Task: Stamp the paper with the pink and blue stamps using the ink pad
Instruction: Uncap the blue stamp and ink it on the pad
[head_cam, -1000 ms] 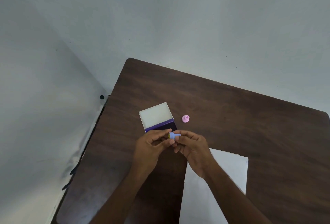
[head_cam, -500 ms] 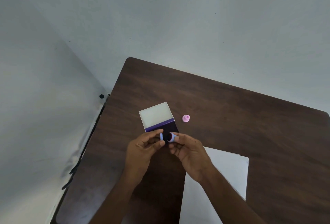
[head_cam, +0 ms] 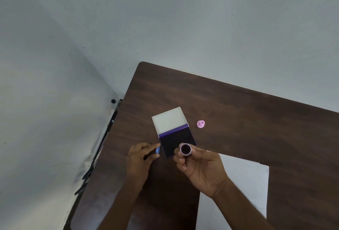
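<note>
My right hand grips the blue stamp with its dark inked face turned up toward me, just over the near edge of the ink pad. My left hand pinches the stamp's small blue cap to the left of the pad. The ink pad lies open, its dark purple pad toward me and its white lid folded back. The pink stamp stands alone to the right of the lid. The white paper lies at the right, partly under my right forearm.
The dark wooden table fills the lower right; its left edge and far corner are near the pale walls. A thin black frame runs along the table's left side.
The two hands have drawn apart: the left took the blue cap off to the left, and the right turned the stamp's face upward.
</note>
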`<state>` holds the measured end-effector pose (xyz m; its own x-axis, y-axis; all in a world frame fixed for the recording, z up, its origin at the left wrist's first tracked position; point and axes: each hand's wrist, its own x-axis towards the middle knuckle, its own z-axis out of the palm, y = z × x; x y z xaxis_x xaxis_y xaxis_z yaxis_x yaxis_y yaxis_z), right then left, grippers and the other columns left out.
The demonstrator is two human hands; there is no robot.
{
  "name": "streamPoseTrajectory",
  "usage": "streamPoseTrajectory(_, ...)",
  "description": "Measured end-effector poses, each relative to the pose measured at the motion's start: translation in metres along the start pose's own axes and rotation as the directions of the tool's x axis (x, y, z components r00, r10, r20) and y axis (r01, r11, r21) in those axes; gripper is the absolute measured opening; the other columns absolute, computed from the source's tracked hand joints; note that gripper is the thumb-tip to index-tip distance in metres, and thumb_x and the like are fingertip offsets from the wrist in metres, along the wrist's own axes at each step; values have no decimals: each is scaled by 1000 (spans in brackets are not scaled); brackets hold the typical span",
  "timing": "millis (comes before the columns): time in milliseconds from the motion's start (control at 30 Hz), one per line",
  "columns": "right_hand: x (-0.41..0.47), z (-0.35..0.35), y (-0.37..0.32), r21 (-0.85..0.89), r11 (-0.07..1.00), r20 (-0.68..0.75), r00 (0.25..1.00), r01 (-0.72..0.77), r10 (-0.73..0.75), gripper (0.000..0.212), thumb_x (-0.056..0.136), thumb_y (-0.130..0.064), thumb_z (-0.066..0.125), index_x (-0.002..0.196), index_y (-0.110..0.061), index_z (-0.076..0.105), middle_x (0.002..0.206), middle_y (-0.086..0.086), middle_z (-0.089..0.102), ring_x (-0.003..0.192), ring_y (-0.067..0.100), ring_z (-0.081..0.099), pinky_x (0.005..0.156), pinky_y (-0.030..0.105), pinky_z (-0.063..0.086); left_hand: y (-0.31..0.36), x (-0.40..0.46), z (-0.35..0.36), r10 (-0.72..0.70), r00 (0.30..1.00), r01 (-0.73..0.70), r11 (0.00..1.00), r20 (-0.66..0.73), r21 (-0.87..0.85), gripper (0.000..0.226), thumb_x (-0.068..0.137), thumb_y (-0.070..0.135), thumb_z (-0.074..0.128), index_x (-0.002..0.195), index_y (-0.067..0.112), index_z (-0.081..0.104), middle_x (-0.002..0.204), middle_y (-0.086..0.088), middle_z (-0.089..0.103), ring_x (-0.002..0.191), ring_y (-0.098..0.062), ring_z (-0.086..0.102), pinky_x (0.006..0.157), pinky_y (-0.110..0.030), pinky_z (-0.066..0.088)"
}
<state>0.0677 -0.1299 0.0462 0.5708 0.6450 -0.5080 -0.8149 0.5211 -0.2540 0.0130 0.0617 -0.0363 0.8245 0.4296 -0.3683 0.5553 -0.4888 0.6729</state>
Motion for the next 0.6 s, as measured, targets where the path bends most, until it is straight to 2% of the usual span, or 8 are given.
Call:
streamPoseTrajectory(133,-1,6,0,-2,1000,13,1000,-8,8,31,83,-9,55,110,5,56,92,19,59,75,24,55,62,30,50,-4,0,-8,164,986,-162,985,-33,63,34,78,22,75,111,20,70,95,4,60,88,-10,51,75,-16,38)
streamPoseTrajectory(233,-1,9,1,-28,1000,13,1000,-14,14,31,82,-10,57,110,4,56,91,18,58,75,23,53,61,29,49,-10,1,-11,279,960,-275,956,-27,98,35,79,18,75,113,19,69,88,0,62,82,-14,52,72,-16,38)
streamPoseTrajectory(300,0,9,1,-28,999,17,1000,-19,20,32,82,-9,56,110,4,55,91,17,58,75,22,53,61,29,48,-14,3,-10,276,961,-271,956,-31,116,37,80,17,74,116,19,67,89,-2,62,82,-16,53,72,-16,38)
streamPoseTrajectory(467,0,12,4,-26,999,29,999,-21,22,32,83,-7,55,113,5,53,93,18,57,78,23,53,63,29,49,-17,5,-11,218,976,-219,963,25,160,49,82,23,71,129,26,57,100,2,57,89,-9,47,80,-20,38)
streamPoseTrajectory(533,1,12,5,-36,999,28,999,-17,18,32,83,-7,54,113,5,53,94,18,57,78,23,53,64,29,49,-12,4,-12,188,982,-190,971,30,146,52,82,26,71,131,30,54,101,8,53,86,-6,50,77,-15,39)
streamPoseTrajectory(600,1,12,5,-48,999,29,999,-16,17,31,84,-6,52,113,4,53,95,18,57,79,23,53,65,29,49,-1,0,-18,150,988,-147,986,-29,81,45,82,27,71,125,33,58,93,16,53,81,-5,56,69,-6,37)
